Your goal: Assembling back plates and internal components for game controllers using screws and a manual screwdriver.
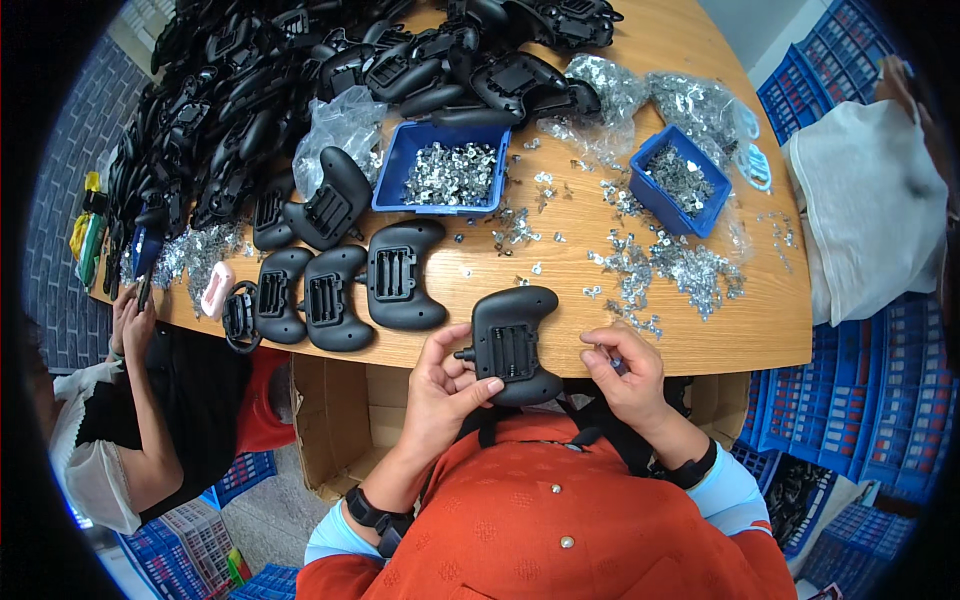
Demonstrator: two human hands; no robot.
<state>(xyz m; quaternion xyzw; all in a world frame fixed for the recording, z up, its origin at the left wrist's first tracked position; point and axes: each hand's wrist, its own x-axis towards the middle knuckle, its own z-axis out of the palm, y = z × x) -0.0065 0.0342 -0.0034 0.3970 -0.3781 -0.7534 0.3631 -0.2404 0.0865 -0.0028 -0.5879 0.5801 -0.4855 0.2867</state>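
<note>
A black game controller shell (541, 318) is in my left hand (432, 400), its fingers behind the left edge and thumb on the lower front. It is held upright at the table's near edge, with the slotted battery compartment facing me. To its right, my right hand (634, 382) is closed in a pinch, apart from the shell; what its fingertips hold is too small to make out. Left of my hands, several similar shells stand in a row, the nearest shell (432, 262) beside the blue bin (437, 210) of small metal contacts (450, 172).
A second blue bin (655, 207) of metal pieces stands right, with loose metal contacts (700, 275) scattered before it. Plastic bags (600, 90) lie behind. Black shells (240, 90) heap at the far left. A co-worker's hands (135, 318) work at left. Blue crates (850, 385) stand right.
</note>
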